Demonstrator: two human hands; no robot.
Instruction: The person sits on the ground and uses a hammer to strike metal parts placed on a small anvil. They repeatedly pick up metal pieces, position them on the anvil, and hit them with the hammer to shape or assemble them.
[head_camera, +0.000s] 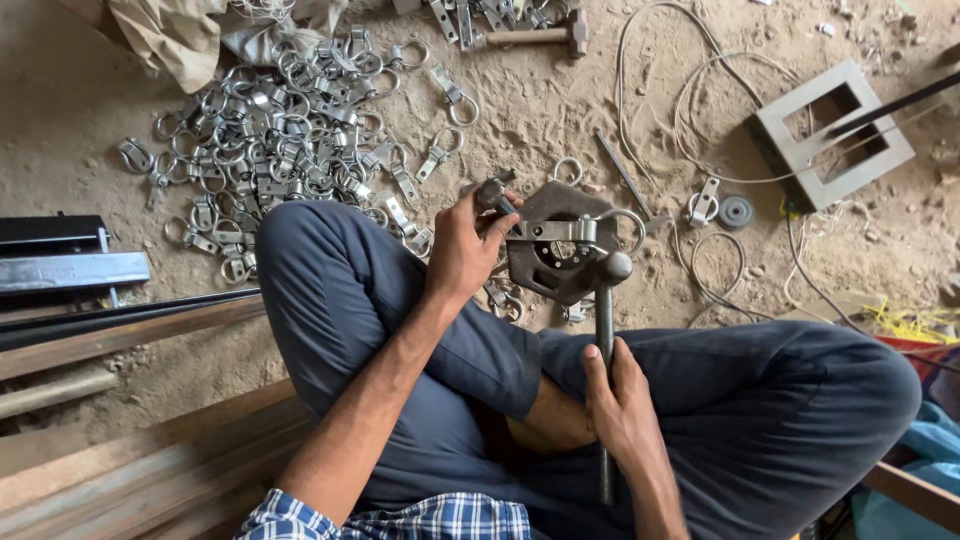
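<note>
Fingers (497, 222) pinching shiny metal clamp (560, 231), right hand (618, 400) gripping dull steel rod (605, 330) — sandy floor

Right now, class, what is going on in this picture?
A person sits cross-legged on sandy ground. The left hand steadies a shiny metal strap piece with a ring end on a dark, heavy iron block. The right hand grips the handle of a grey steel hammer, its head resting against the block. A big heap of finished silver ring clamps lies beyond the left knee, and a wooden-handled mallet lies farther off.
</note>
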